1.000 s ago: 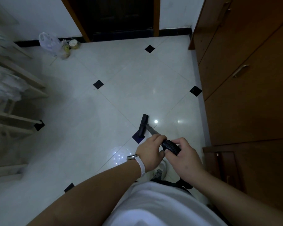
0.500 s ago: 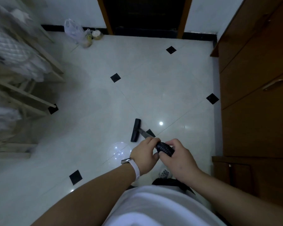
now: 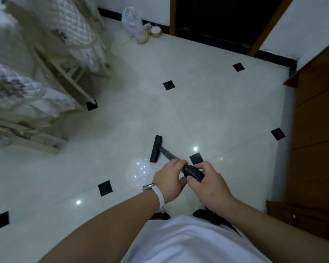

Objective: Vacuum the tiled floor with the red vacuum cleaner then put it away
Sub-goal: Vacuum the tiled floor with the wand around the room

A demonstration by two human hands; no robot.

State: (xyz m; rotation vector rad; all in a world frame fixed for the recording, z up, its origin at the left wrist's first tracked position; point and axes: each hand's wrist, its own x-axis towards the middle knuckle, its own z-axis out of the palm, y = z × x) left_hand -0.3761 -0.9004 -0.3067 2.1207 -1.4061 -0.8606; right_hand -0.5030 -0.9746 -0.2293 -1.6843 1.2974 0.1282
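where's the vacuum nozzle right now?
Head view: the nozzle is flat on the white floor, centre frame, just ahead-left of the left hand, beside a black tile inset.

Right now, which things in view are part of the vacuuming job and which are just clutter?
Job:
- left hand and right hand, both gripping the ribbed hose
- metal wand
- black floor nozzle, flat on the tiled floor

Lying about:
- plastic bag and small containers by the doorway
- drying rack with quilted bedding
- wooden cabinet
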